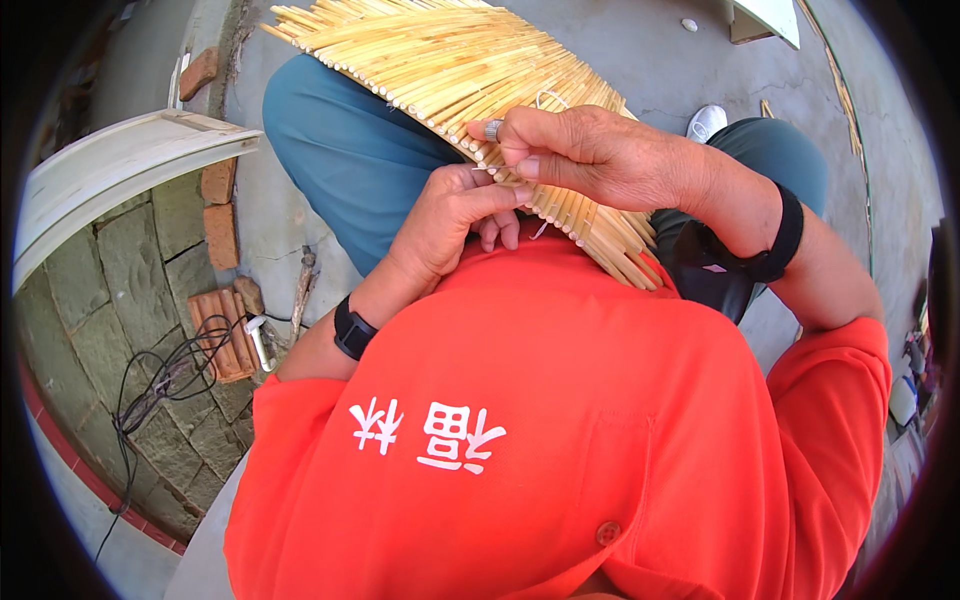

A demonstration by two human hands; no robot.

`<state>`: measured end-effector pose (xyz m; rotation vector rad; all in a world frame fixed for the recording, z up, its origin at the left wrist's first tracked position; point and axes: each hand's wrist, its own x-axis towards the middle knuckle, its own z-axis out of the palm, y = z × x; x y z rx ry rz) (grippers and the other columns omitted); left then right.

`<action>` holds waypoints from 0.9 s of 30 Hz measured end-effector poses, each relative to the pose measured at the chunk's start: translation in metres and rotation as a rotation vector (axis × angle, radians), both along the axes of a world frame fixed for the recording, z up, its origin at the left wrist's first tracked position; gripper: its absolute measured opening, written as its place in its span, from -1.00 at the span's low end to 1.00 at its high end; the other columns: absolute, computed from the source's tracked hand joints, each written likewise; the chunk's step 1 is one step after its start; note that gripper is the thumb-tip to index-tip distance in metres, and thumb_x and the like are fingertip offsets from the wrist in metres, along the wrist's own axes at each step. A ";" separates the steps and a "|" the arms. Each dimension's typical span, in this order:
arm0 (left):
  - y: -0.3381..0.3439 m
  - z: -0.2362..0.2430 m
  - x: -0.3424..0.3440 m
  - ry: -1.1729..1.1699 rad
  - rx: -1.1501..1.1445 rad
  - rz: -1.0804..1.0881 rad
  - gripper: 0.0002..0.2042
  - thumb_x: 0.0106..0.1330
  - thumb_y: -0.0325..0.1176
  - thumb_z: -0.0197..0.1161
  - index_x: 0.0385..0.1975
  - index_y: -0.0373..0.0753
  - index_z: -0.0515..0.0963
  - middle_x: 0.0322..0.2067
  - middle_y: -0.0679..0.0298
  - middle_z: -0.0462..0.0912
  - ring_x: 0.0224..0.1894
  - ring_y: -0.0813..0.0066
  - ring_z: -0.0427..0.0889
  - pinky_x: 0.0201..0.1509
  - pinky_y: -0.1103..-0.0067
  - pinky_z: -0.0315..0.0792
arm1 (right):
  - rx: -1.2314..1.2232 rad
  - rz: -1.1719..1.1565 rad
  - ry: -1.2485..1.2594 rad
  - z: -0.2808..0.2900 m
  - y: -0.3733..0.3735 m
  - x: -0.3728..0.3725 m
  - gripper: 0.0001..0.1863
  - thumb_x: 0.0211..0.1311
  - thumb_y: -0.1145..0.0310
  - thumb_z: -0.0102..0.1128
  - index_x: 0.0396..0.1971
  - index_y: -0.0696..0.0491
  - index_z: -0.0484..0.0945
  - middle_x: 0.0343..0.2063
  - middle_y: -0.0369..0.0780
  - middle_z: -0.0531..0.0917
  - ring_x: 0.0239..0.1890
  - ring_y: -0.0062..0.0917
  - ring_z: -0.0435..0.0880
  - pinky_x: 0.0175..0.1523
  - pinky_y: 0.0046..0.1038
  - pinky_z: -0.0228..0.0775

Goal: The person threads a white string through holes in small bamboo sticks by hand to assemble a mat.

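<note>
A mat of pale yellow straw-like stalks (440,60) lies across my lap, its stalks set side by side with cut ends along the near edge. My left hand (450,215) pinches that near edge between thumb and fingers; some fingers are hidden beneath it. Just above, my right hand (580,150) is closed in a pinch on a thin needle (490,168) at the stalk ends. A ribbed metal thimble ring (492,130) sits on a finger of that hand. Behind the right hand a loop of white thread (545,97) shows, and stitches run along the mat near its right end.
At left, a white curved panel (130,165) stands over stone paving (140,270). Bricks (220,235), a tangled black cable (165,380), a white-handled object (258,342) and a short stick (303,285) lie there. A white shoe (707,123) shows on the concrete floor.
</note>
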<state>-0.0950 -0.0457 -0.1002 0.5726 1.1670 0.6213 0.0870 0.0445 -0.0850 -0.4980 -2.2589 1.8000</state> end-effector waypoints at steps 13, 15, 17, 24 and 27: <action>-0.003 -0.007 -0.006 -0.016 0.006 -0.027 -0.77 0.18 -0.30 0.20 -0.51 -0.38 0.49 -0.69 0.13 0.54 -0.67 0.54 0.47 -0.58 0.70 0.33 | 0.156 0.131 -0.069 0.009 -0.004 0.003 -0.92 0.31 0.41 -0.05 -0.38 0.04 0.30 -0.47 -0.18 0.49 -0.37 -0.24 0.52 -0.23 -0.35 0.36; -0.002 -0.006 -0.006 -0.020 0.013 -0.035 -0.77 0.18 -0.30 0.20 -0.51 -0.38 0.50 -0.68 0.13 0.54 -0.67 0.54 0.47 -0.57 0.70 0.33 | 0.042 0.079 -0.064 0.011 -0.008 0.006 -0.91 0.27 0.37 -0.08 -0.34 0.06 0.31 -0.49 -0.10 0.53 -0.40 -0.18 0.54 -0.29 -0.27 0.35; -0.001 -0.004 -0.005 -0.027 0.015 -0.054 -0.77 0.19 -0.29 0.19 -0.51 -0.38 0.50 -0.68 0.13 0.54 -0.67 0.54 0.47 -0.57 0.70 0.32 | 0.058 0.098 -0.069 0.011 -0.008 0.009 -0.91 0.28 0.37 -0.10 -0.32 0.06 0.31 -0.49 -0.10 0.53 -0.39 -0.18 0.54 -0.29 -0.26 0.34; 0.000 -0.002 -0.001 -0.018 0.028 -0.026 -0.75 0.14 -0.27 0.25 -0.51 -0.40 0.56 -0.68 0.22 0.54 -0.67 0.60 0.47 -0.63 0.76 0.24 | 0.053 0.127 -0.099 0.019 -0.011 0.018 -0.86 0.33 0.34 -0.15 -0.21 0.06 0.32 -0.49 -0.07 0.53 -0.41 -0.15 0.54 -0.32 -0.25 0.34; -0.001 -0.003 -0.003 -0.018 0.031 -0.049 -0.75 0.15 -0.27 0.25 -0.50 -0.39 0.56 -0.68 0.25 0.54 -0.68 0.61 0.47 -0.64 0.76 0.23 | 0.042 0.136 -0.110 0.019 -0.011 0.018 -0.86 0.33 0.35 -0.14 -0.20 0.07 0.32 -0.49 -0.05 0.53 -0.42 -0.16 0.54 -0.32 -0.26 0.35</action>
